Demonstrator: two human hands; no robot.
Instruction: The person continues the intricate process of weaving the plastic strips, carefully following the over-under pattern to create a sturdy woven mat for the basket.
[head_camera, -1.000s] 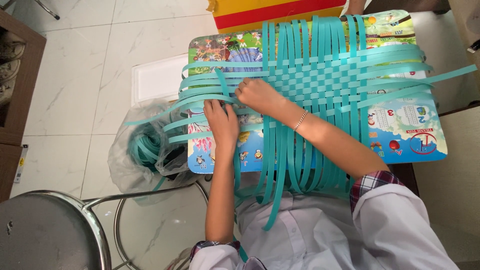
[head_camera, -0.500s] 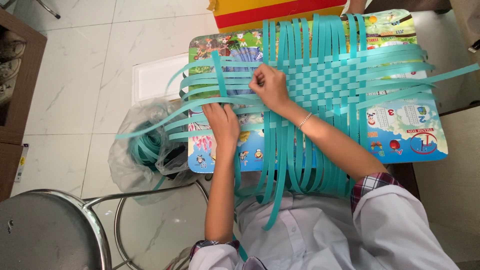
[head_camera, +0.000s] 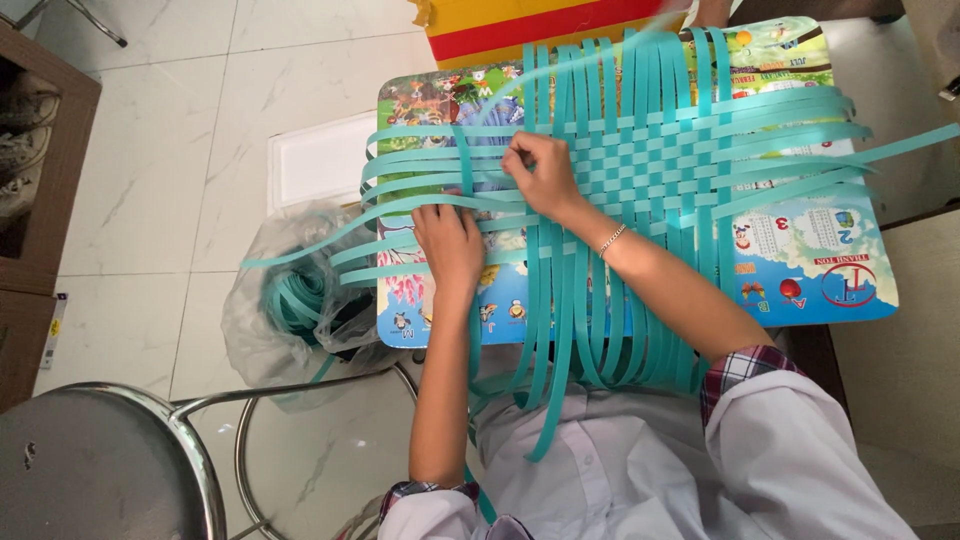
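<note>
A mat of woven teal plastic strips (head_camera: 650, 150) lies on a small colourful picture table (head_camera: 820, 260). Loose strip ends hang off its near edge over my lap and stick out left and right. My left hand (head_camera: 450, 245) presses flat on the horizontal strips at the mat's left side. My right hand (head_camera: 535, 170) pinches a vertical teal strip (head_camera: 520, 95) at the woven patch's left edge; the strip's far end blurs upward past the table's back edge. A thin bracelet sits on my right wrist.
A clear plastic bag (head_camera: 290, 300) holding coiled teal strips rests on the tiled floor left of the table. A metal stool (head_camera: 110, 460) stands at the lower left. A white flat tray (head_camera: 315, 160) lies on the floor. A wooden shelf with shoes (head_camera: 30, 150) lines the left edge.
My right hand moved up and right from beside the left hand to the weave's edge, pulling a strip upward. My left hand stayed pressed on the horizontal strips.
</note>
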